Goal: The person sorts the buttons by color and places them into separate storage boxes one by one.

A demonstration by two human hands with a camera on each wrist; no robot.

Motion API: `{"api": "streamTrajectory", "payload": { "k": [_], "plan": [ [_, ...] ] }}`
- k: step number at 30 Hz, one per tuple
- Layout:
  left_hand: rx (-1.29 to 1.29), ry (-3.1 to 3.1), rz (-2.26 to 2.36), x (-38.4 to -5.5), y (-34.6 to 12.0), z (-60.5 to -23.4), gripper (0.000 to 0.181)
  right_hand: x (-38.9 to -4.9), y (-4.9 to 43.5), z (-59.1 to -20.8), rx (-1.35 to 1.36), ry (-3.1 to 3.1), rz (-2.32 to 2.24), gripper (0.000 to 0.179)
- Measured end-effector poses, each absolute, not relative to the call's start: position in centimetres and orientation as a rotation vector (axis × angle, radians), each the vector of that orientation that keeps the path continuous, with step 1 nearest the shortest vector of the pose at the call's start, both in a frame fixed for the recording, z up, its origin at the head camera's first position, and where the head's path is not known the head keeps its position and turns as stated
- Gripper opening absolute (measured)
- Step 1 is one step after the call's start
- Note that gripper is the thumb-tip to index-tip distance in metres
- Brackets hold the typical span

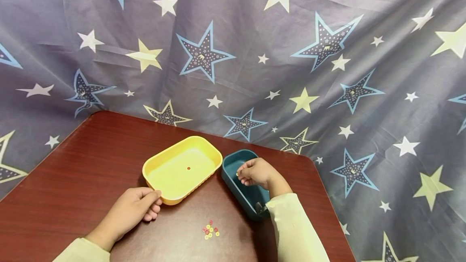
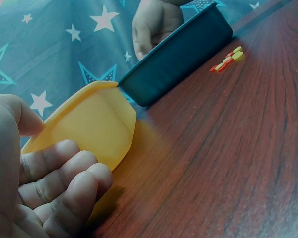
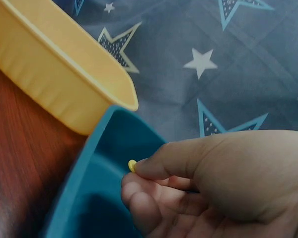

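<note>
At the near left corner of a yellow tray, my left hand grips the rim, thumb on top and the other fingers curled outside the wall. One red button lies on that tray's floor. Over a dark teal tray, my right hand pinches a small yellow button between thumb and fingertips, above the floor of the tray. Several loose red and yellow buttons lie in a small group on the table in front of the trays.
Both trays stand close together, corner to corner, on a dark red wooden table. A dark shape shows at the near end of the teal tray, partly behind the right sleeve. A star-patterned grey cloth hangs along the table's far edge.
</note>
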State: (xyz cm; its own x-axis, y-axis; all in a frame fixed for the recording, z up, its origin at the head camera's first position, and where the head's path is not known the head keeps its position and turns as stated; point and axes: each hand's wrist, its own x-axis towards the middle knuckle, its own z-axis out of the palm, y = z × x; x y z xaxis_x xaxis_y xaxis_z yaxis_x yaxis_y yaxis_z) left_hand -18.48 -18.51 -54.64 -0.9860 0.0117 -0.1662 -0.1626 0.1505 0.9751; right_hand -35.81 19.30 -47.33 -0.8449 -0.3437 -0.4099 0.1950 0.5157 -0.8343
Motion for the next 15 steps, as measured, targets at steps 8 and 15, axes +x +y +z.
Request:
{"api": "streamTrajectory", "payload": {
  "k": [8,15],
  "plan": [
    [-0.137,2.273,1.955,-18.3,-18.4,-54.2,0.042,-36.3,19.7,-48.5,-0.077,2.179,-1.320,0.022],
    [-0.145,2.280,1.952,-18.3,-18.4,-54.2,0.042,-36.4,19.8,-48.8,-0.065,2.179,-1.322,0.019]
  ]
}}
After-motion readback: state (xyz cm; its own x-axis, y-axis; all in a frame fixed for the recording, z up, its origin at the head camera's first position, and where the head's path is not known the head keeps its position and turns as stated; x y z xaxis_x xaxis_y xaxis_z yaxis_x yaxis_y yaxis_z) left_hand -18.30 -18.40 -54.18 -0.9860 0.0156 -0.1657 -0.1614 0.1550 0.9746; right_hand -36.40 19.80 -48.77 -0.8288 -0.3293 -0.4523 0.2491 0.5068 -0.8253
